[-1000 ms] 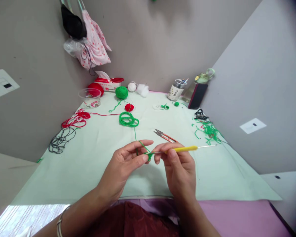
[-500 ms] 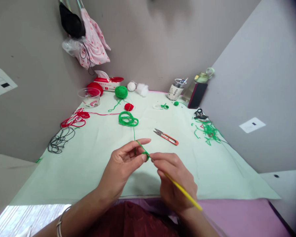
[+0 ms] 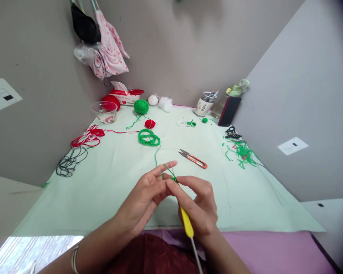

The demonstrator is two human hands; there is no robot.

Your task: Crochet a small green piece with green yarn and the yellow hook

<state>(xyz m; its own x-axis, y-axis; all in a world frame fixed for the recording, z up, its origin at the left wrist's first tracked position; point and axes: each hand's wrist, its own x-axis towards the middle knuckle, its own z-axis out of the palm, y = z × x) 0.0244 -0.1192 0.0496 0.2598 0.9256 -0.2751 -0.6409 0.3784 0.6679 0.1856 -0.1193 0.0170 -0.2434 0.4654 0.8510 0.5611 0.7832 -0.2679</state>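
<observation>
Left hand (image 3: 143, 194): raised above the table (image 3: 260, 207), forearm slanting up from the lower left, bangle (image 3: 74, 258) about the wrist. Index finger extended up and to the right, with yarn (image 3: 156, 156) passing over it. Thumb laid to the right, below the index. Grip pinched on the green piece (image 3: 175, 179), fingertip contact partly hidden by the right thumb.

Right hand (image 3: 198, 205): forearm rising from the lower right, wrist bent inward, knuckles uppermost. Index finger arched to the left, tip at the green piece; thumb stretched forward to meet the left fingertips. Grip closed around the hook (image 3: 186, 222), lower fingers curled out of sight beneath the palm.

Hook: yellow handle, steeply tilted, one metal end up at the green piece, the other pointing down toward the lap.

Green piece: small, between both sets of fingertips, clear of the table, stitches too small to read. Joined by yarn to the green coil (image 3: 153, 143), lying farther back.

Nearby, on the table: snips (image 3: 193, 159), orange-handled, lying aslant beyond the right hand, untouched; red ball (image 3: 150, 124), just behind the green coil; green ball (image 3: 141, 107), farther back.
</observation>
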